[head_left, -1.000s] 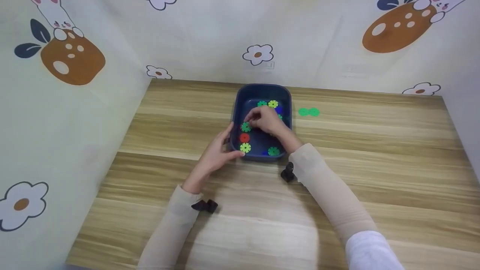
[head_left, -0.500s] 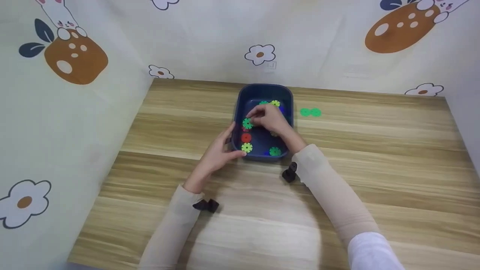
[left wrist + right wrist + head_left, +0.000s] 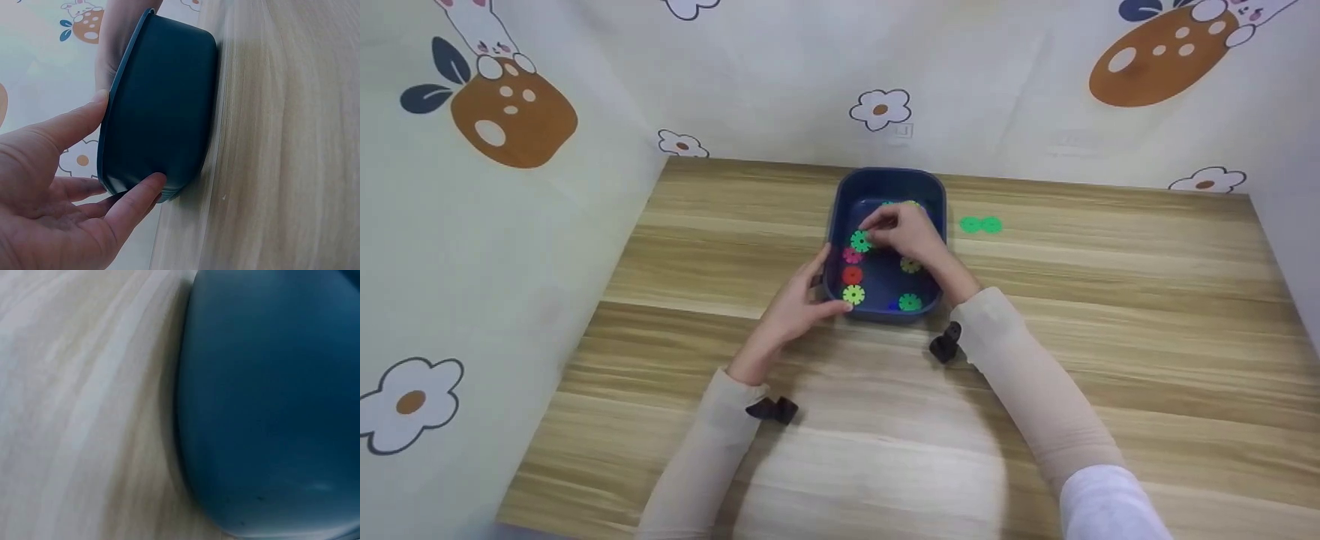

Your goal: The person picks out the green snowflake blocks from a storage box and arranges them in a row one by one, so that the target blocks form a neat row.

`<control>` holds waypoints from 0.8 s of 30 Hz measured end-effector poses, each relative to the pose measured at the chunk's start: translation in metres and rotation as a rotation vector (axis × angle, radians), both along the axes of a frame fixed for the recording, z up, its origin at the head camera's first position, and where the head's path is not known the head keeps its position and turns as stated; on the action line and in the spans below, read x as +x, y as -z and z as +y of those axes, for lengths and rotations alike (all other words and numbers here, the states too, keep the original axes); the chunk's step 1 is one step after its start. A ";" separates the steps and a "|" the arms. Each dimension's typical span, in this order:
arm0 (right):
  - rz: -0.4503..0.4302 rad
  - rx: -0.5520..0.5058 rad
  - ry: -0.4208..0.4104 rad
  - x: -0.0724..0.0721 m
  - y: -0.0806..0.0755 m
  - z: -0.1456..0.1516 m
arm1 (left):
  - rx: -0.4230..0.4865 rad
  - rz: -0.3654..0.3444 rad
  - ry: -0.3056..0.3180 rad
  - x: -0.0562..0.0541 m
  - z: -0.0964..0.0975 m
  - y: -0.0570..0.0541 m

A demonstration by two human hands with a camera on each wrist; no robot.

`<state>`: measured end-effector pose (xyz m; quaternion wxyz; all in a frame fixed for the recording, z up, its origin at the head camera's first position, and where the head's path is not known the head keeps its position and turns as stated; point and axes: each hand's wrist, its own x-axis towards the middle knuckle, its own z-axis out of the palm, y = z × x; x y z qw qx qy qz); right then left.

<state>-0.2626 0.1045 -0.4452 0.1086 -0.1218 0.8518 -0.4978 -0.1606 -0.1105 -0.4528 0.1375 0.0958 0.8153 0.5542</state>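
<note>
In the head view my right hand (image 3: 913,234) reaches into a dark blue plastic basin (image 3: 891,180). Between thumb and fingertips it pinches a green notched disc (image 3: 860,241). A pink disc (image 3: 852,256), a red disc (image 3: 851,275) and a yellow disc (image 3: 853,295) lie along the basin's left side. My left hand (image 3: 791,304) holds the near left corner, its thumb at the rim and its fingers along the outer wall, as the left wrist view also shows. The right wrist view has only the basin's outer wall (image 3: 270,405) and tabletop; the right hand is out of that picture.
Right of the basin, two joined green discs (image 3: 981,225) lie on the wooden table (image 3: 1110,315). Inside, another yellow disc (image 3: 910,265) and a green disc (image 3: 910,302) lie on the right. More discs at the far end are partly covered by the right hand. A patterned wall covering (image 3: 780,90) stands behind.
My right hand has drawn slightly up and right with the green disc, uncovering the pink disc and a yellow one on the right. The left hand stays at the corner.
</note>
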 end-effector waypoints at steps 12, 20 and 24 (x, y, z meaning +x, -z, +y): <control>0.015 -0.023 0.036 0.000 -0.012 0.010 | 0.018 0.017 0.009 0.000 -0.001 0.001; 0.020 -0.067 0.034 -0.002 -0.018 0.021 | 0.025 -0.006 -0.001 0.001 0.000 0.000; 0.020 -0.091 0.034 -0.004 -0.022 0.028 | 0.003 -0.001 -0.005 0.001 0.001 -0.001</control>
